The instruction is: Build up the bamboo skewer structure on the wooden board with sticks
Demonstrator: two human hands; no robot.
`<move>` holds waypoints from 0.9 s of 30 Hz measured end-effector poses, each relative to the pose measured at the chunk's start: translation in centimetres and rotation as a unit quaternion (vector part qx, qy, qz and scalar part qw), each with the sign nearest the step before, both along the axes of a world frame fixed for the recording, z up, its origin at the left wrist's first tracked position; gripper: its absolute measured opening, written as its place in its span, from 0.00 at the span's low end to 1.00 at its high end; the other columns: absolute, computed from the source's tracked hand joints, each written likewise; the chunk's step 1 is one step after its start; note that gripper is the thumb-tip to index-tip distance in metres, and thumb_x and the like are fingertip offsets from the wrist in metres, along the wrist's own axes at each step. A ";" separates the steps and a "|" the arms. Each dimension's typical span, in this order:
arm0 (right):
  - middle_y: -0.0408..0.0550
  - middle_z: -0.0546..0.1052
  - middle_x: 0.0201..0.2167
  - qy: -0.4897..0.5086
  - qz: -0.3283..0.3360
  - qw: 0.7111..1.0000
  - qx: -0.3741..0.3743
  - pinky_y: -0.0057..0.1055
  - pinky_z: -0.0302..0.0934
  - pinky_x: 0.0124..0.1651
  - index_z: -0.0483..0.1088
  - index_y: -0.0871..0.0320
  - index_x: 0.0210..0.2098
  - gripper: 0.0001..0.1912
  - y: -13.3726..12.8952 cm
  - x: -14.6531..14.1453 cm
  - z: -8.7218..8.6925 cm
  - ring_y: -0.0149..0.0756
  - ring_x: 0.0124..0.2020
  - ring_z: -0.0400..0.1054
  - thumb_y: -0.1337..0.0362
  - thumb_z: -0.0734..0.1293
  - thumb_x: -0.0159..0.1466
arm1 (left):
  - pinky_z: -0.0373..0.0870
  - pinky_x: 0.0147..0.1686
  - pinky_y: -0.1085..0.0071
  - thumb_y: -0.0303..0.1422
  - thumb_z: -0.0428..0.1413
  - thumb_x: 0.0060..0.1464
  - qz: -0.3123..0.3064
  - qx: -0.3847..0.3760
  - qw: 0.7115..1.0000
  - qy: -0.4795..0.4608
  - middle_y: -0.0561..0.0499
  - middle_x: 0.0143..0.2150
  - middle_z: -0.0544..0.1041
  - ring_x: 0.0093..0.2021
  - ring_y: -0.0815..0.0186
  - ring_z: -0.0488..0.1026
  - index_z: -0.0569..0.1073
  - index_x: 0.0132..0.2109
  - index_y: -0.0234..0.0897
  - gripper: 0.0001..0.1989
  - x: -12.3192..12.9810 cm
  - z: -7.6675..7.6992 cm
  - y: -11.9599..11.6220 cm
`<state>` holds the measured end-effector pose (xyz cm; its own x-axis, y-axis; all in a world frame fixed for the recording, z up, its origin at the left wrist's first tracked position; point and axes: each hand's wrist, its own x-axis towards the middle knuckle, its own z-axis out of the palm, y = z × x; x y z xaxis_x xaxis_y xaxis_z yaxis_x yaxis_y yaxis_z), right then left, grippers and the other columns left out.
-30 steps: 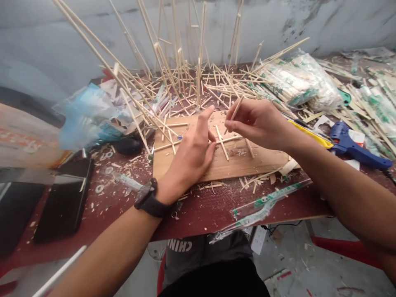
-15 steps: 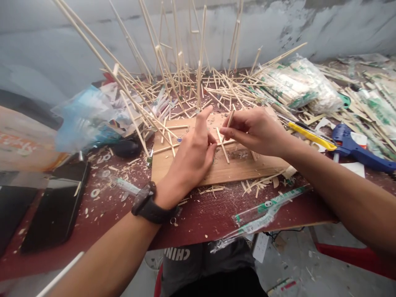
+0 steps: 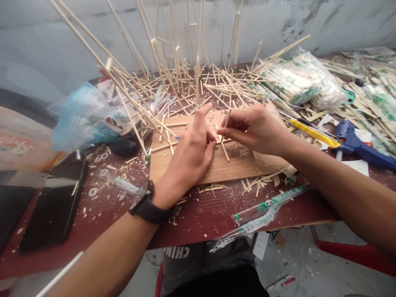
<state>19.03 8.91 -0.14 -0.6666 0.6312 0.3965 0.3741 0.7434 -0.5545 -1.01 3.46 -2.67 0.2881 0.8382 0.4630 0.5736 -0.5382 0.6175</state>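
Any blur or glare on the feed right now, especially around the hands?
Head view: plastic bag at far left soft and smeared; head view: pale reflection across the dark phone; head view: left hand, right hand and the stick pinched in the right fairly clear.

A short pale wooden stick [image 3: 228, 118] is held nearly upright, tilted slightly, its lower part hidden. Near it, a thin stick [image 3: 225, 152] is laid slantwise across a longer stick [image 3: 227, 141], which is partly covered; both are supported by a flat light-brown wooden board [image 3: 222, 173].
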 end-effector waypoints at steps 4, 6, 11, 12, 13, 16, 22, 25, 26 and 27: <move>0.37 0.66 0.20 0.002 -0.003 1.000 0.016 0.29 0.51 0.29 0.70 0.60 0.28 0.13 0.2 0.0 -0.2 0.24 0.23 0.56 0.64 0.69 0.70 | 0.79 0.42 0.65 0.17 0.55 0.59 0.006 -0.003 1.000 0.013 0.55 0.34 0.80 0.34 0.63 0.80 0.56 0.69 0.37 0.35 -0.1 0.1 -0.1; 0.37 0.67 0.20 0.008 0.003 1.000 0.023 0.29 0.51 0.29 0.70 0.60 0.29 0.13 0.2 0.0 -0.2 0.24 0.23 0.56 0.64 0.70 0.70 | 0.80 0.44 0.64 0.17 0.55 0.59 0.008 -0.005 1.000 0.016 0.55 0.34 0.80 0.35 0.63 0.80 0.56 0.69 0.36 0.35 -0.1 0.2 -0.1; 0.39 0.70 0.22 0.035 -0.010 0.998 0.041 0.29 0.51 0.29 0.70 0.60 0.29 0.14 0.0 0.0 -0.2 0.24 0.23 0.58 0.61 0.70 0.70 | 0.80 0.45 0.63 0.18 0.55 0.60 0.012 -0.009 1.000 0.012 0.54 0.36 0.80 0.37 0.63 0.81 0.56 0.69 0.37 0.34 -0.1 0.1 -0.1; 0.38 0.69 0.21 0.037 -0.015 0.998 0.051 0.29 0.51 0.29 0.70 0.60 0.28 0.15 0.0 0.0 -0.2 0.23 0.23 0.56 0.62 0.70 0.70 | 0.80 0.46 0.63 0.18 0.55 0.60 0.012 -0.011 1.000 0.012 0.55 0.36 0.80 0.37 0.63 0.81 0.56 0.69 0.38 0.34 -0.1 0.0 -0.1; 0.37 0.67 0.20 0.038 -0.018 0.997 0.059 0.29 0.50 0.29 0.70 0.60 0.27 0.16 0.0 -0.1 -0.2 0.23 0.22 0.54 0.62 0.69 0.71 | 0.80 0.46 0.63 0.18 0.55 0.60 0.013 -0.012 1.000 0.011 0.55 0.36 0.80 0.37 0.63 0.81 0.56 0.69 0.38 0.34 -0.1 0.0 -0.1; 0.35 0.62 0.18 0.035 -0.025 0.997 0.065 0.29 0.48 0.28 0.68 0.59 0.25 0.18 0.0 -0.2 -0.3 0.23 0.22 0.50 0.61 0.69 0.71 | 0.80 0.46 0.63 0.17 0.55 0.59 0.015 -0.013 1.000 0.009 0.56 0.35 0.79 0.37 0.64 0.81 0.55 0.69 0.39 0.35 -0.1 -0.1 -0.1; 0.36 0.60 0.19 0.022 -0.035 0.998 0.039 0.30 0.48 0.29 0.65 0.59 0.24 0.21 -0.1 -0.5 -0.1 0.24 0.24 0.50 0.58 0.67 0.73 | 0.79 0.44 0.63 0.16 0.56 0.58 0.020 -0.013 1.000 0.010 0.56 0.34 0.79 0.36 0.63 0.81 0.55 0.69 0.39 0.36 0.0 0.0 0.0; 0.36 0.58 0.19 0.021 -0.040 0.998 0.033 0.31 0.48 0.29 0.63 0.58 0.24 0.22 -0.1 -0.7 0.0 0.25 0.24 0.49 0.57 0.68 0.73 | 0.79 0.45 0.63 0.16 0.56 0.58 0.019 -0.016 1.000 0.006 0.56 0.35 0.80 0.36 0.63 0.81 0.56 0.69 0.38 0.36 0.0 -0.1 0.0; 0.36 0.58 0.19 0.025 -0.040 0.998 0.032 0.31 0.48 0.29 0.63 0.58 0.23 0.23 -0.1 -0.8 0.0 0.25 0.24 0.49 0.57 0.68 0.73 | 0.80 0.45 0.63 0.16 0.56 0.58 0.019 -0.017 1.000 0.004 0.56 0.35 0.80 0.36 0.63 0.81 0.56 0.69 0.38 0.36 0.0 -0.1 0.0; 0.36 0.58 0.18 0.030 -0.039 0.998 0.031 0.31 0.48 0.29 0.62 0.58 0.23 0.23 0.0 -0.8 0.0 0.25 0.24 0.49 0.58 0.68 0.72 | 0.80 0.45 0.63 0.16 0.57 0.58 0.018 -0.016 1.000 0.003 0.56 0.35 0.80 0.36 0.63 0.81 0.56 0.69 0.38 0.36 0.0 -0.1 0.0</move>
<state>18.19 8.87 -0.18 -0.5903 0.6530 0.4746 0.3992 0.7471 -0.5315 -0.98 3.48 -2.77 0.2595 0.8628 0.4338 0.5961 -0.4965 0.6310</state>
